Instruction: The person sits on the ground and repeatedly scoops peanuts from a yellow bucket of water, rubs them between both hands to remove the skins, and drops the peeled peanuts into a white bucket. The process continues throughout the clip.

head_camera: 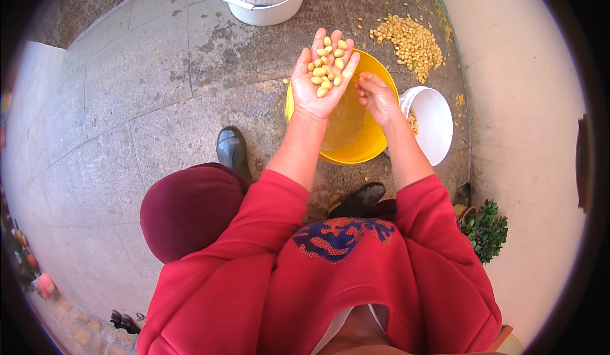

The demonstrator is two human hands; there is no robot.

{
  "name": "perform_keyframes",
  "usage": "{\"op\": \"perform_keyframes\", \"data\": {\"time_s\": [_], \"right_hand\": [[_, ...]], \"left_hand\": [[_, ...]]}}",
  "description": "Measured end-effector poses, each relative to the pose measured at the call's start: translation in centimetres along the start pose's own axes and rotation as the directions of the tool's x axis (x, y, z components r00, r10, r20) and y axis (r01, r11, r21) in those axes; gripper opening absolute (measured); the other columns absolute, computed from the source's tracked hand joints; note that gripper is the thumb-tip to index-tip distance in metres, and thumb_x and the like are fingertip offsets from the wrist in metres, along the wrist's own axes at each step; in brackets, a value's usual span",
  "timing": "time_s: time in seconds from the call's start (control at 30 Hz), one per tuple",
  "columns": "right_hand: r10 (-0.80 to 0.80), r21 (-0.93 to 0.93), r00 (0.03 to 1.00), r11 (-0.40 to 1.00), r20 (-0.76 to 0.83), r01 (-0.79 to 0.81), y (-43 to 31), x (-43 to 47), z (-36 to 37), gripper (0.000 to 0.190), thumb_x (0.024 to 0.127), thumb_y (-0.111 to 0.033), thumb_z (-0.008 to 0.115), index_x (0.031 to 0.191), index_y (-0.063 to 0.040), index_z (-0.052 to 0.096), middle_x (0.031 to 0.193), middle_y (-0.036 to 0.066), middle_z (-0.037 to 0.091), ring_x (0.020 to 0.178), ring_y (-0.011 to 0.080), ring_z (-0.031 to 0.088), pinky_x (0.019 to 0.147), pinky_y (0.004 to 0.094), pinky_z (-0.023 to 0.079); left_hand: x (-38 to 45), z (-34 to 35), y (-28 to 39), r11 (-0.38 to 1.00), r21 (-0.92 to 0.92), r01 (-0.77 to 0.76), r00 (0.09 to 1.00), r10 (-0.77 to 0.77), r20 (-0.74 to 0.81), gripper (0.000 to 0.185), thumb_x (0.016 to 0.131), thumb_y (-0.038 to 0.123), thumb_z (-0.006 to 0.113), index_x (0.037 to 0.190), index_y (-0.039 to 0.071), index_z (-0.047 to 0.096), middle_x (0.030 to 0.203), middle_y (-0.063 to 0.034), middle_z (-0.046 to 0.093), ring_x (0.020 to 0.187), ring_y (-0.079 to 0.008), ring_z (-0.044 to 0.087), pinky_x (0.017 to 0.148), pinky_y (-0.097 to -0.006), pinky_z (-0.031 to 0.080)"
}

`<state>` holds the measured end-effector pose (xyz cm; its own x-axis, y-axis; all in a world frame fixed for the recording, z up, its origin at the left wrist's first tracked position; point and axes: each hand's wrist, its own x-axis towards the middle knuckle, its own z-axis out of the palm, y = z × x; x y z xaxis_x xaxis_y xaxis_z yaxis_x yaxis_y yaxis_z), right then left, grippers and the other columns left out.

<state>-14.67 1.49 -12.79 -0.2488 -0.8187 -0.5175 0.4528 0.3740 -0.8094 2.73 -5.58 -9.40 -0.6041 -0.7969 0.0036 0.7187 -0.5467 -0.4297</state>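
Note:
On the upturned palm of my left hand (320,78) lies a layer of pale yellow oval nuts or seeds (322,71), its fingers stretched out over the yellow bucket (372,145). My right hand (377,95) is just right of it, above the same bucket, with thumb and fingertips drawn together; a small yellow bit shows at the fingertips, but what it is cannot be made out. Cloudy liquid (344,124) stands in the yellow bucket. Close against its right side, a tilted white bucket (436,126) holds several more such nuts or seeds (412,121).
A heap of similar nuts or seeds (410,42) is spread on the paved floor by the wall (514,93). A white lidless-looking pail with a handle (267,14) stands beyond my left hand. My rubber boots (232,147) flank the near side; a leafy potted plant (486,231) is at right.

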Motion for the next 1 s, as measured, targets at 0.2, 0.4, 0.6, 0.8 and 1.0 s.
{"op": "perform_keyframes", "data": {"time_s": [0.2, 0.4, 0.6, 0.8, 1.0], "right_hand": [[0.178, -0.977, 0.978, -0.2, -0.11, -0.073, 6.7, 2.8, -0.3, 0.031, 0.092, -0.018, 0.049, 0.111, -0.004, 0.068, 0.118, 0.015, 0.064, 0.105, 0.0299, 0.064, 0.088, 0.0402, 0.05], [0.266, -0.898, 0.963, -0.432, -0.04, 0.082, 8.6, 1.6, 2.8, 0.031, 0.093, -0.025, 0.049, 0.105, -0.004, 0.069, 0.113, 0.016, 0.067, 0.105, 0.0282, 0.065, 0.087, 0.0387, 0.051], [0.391, -0.295, 0.876, 0.834, -0.281, -0.467, 3.9, 3.3, 1.2, 0.05, 0.099, -0.05, 0.042, 0.098, -0.005, 0.062, 0.09, 0.011, 0.067, 0.086, 0.0246, 0.066, 0.073, 0.0344, 0.056], [0.068, 0.45, 0.968, 0.876, 0.24, -0.173, 1.5, 1.1, 2.0, 0.05, 0.102, -0.046, 0.036, 0.122, -0.004, 0.053, 0.112, 0.014, 0.062, 0.098, 0.0243, 0.064, 0.075, 0.0304, 0.057], [0.038, 0.271, 0.97, 0.957, 0.238, -0.104, 2.3, 2.9, 1.1, 0.041, 0.101, -0.028, 0.043, 0.135, -0.005, 0.046, 0.115, 0.016, 0.063, 0.096, 0.0248, 0.065, 0.076, 0.0299, 0.056]], "left_hand": [[0.1, -0.1, 0.1, 0.998, 0.059, 0.037, 0.999, -0.035, -0.021, 0.047, 0.101, 0.033, 0.033, 0.142, 0.013, 0.041, 0.144, -0.0126, 0.044, 0.136, -0.0352, 0.036, 0.115, -0.052, 0.024], [0.3, 0.0, 0.5, 0.999, 0.025, 0.021, 0.999, -0.021, -0.037, 0.047, 0.101, 0.032, 0.033, 0.144, 0.013, 0.039, 0.144, -0.0129, 0.043, 0.137, -0.0333, 0.036, 0.115, -0.0497, 0.026], [0.6, 0.1, 1.2, 0.996, 0.079, -0.041, 0.998, 0.045, -0.048, 0.046, 0.101, 0.032, 0.031, 0.142, 0.012, 0.041, 0.144, -0.0132, 0.044, 0.137, -0.0332, 0.035, 0.116, -0.0496, 0.025], [0.5, 0.3, 2.4, 0.992, 0.071, -0.105, 0.994, 0.106, -0.006, 0.046, 0.102, 0.032, 0.029, 0.139, 0.011, 0.044, 0.143, -0.0144, 0.044, 0.137, -0.0344, 0.035, 0.117, -0.05, 0.022], [0.4, 0.4, 2.5, 0.99, 0.082, -0.117, 0.993, 0.118, -0.011, 0.045, 0.101, 0.031, 0.03, 0.138, 0.01, 0.045, 0.143, -0.0144, 0.045, 0.136, -0.0349, 0.036, 0.116, -0.0506, 0.023]]}}
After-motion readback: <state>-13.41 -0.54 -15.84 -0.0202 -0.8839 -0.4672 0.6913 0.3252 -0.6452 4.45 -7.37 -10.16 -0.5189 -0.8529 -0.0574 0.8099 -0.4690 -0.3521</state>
